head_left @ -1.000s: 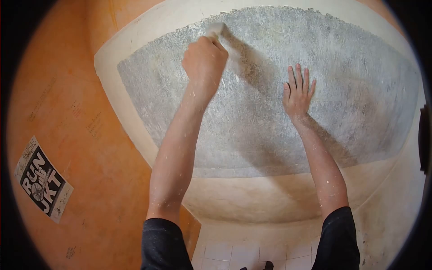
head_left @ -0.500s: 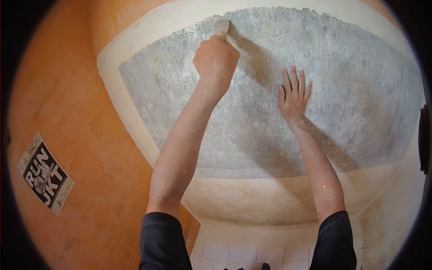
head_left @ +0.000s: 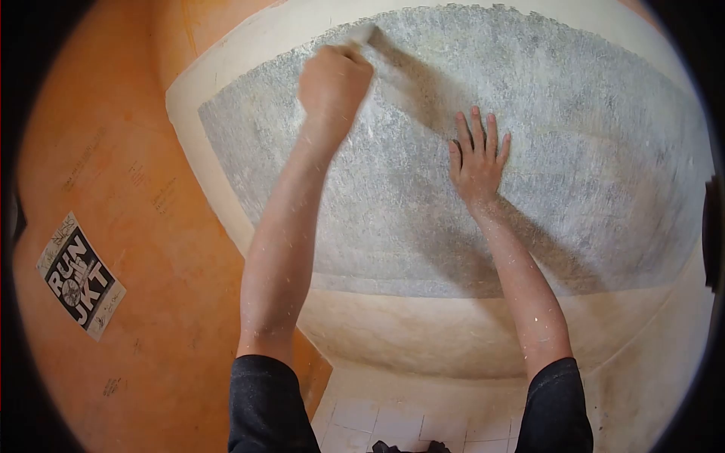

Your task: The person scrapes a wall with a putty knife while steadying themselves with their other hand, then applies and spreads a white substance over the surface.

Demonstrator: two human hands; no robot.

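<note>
My left hand (head_left: 336, 83) is wrapped in a fist around the handle of a scraper (head_left: 365, 33), near the top edge of the grey, patchy wall panel (head_left: 393, 196). The scraper's flat blade, blurred by motion, points up and to the right, and most of the handle is hidden in my fist. Against the middle of the same panel, my right hand (head_left: 479, 166) rests palm down with fingers spread. Pale flecks dot both forearms.
A whitish border (head_left: 185, 113) frames the grey surface. To the left is an orange wall (head_left: 113, 166) with scribbles and a black-and-white poster (head_left: 81, 275). Pale tiles (head_left: 400, 419) show below, and a dark object (head_left: 711, 234) stands at the right edge.
My left fist has moved left and slightly up in the view, and the scraper blade now tilts further right. My right hand appears slightly further left, still flat and spread.
</note>
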